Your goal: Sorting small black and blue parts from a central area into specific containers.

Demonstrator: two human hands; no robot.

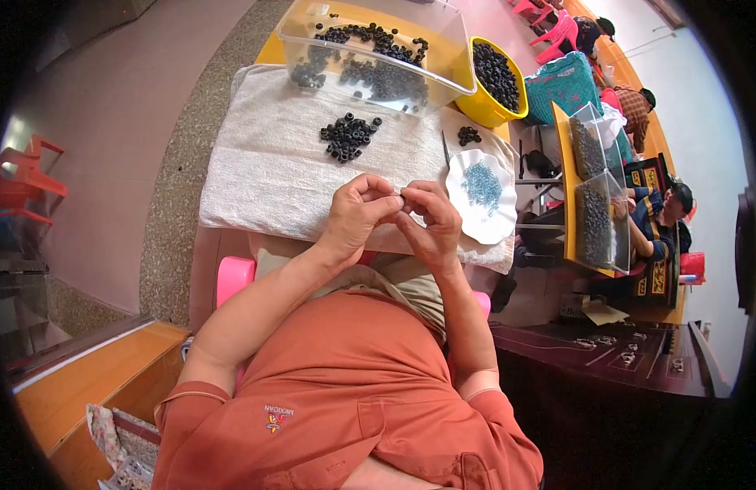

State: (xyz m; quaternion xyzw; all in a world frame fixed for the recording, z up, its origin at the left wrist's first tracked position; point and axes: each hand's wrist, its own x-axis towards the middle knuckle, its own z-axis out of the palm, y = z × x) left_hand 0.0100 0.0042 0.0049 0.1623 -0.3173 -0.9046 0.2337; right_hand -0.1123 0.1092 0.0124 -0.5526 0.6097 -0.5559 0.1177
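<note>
**Two bare hands meet fingertip to fingertip**

Both forearms rise from the lower edge and converge in front of the torso, elbows bent and held out from the body. The left hand (355,211) curls its fingers inward, thumb and forefinger pinched together. The right hand (431,216) faces it, fingers bent, its fingertips touching those of the left.

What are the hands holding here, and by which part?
Both hands, left hand and right hand, pinch one tiny dark piece between their fingertips; it resembles the black rings on the towel. The exact grip point is too small to tell.
</note>
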